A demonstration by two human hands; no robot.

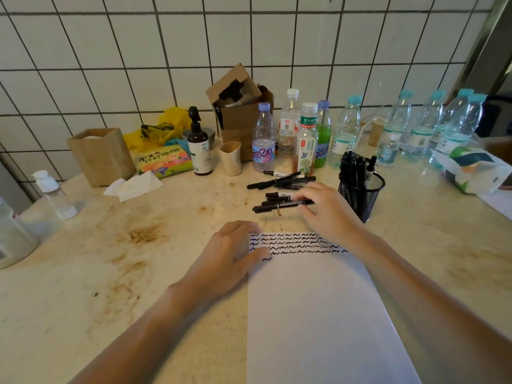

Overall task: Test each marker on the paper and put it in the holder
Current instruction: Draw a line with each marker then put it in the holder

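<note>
Markers (281, 187), black, capped, loose in a small heap on the worktop just beyond the far edge of the paper (318, 314), toward the worktop's back edge where the bottles (304, 137) stand. Step in hand, by judgement: picking the next one for testing. Right hand (327, 209) lies over the near end of the heap, fingertips closing round one marker (279, 207) at its right end; whether it is firmly pinched cannot be told. Left hand (232, 253) rests flat, fingers spread and holding nothing, pressing down the paper's far left corner. Paper: white sheet at the worktop's near edge, several rows of short black squiggles along its far edge, the rest blank. Holder (361, 196): black mesh cup, upright, just right of the right hand, already crowded with markers. Next move likely calls for lifting the chosen marker clear of its neighbours, uncapping it, and scribbling below the last row.
</note>
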